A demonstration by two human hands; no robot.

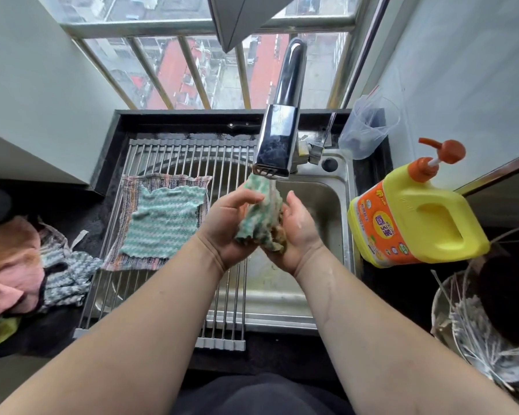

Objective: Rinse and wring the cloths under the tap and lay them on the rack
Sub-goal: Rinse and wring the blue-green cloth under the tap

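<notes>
A bunched green-and-white cloth (262, 212) is held under the running chrome tap (277, 139), over the steel sink (321, 205). My left hand (225, 223) grips its left side and my right hand (297, 232) cups it from the right. Water streams onto the top of the cloth. On the roll-up metal rack (168, 157) across the sink's left half lies a striped multicolour cloth (132, 190), with a green-and-white cloth (162, 220) spread flat on top of it.
More crumpled cloths (63, 274) lie heaped on the dark counter at left. A yellow detergent jug with an orange pump (417, 211) stands right of the sink, a clear bag (369, 127) behind it, and a bowl (474, 324) at lower right.
</notes>
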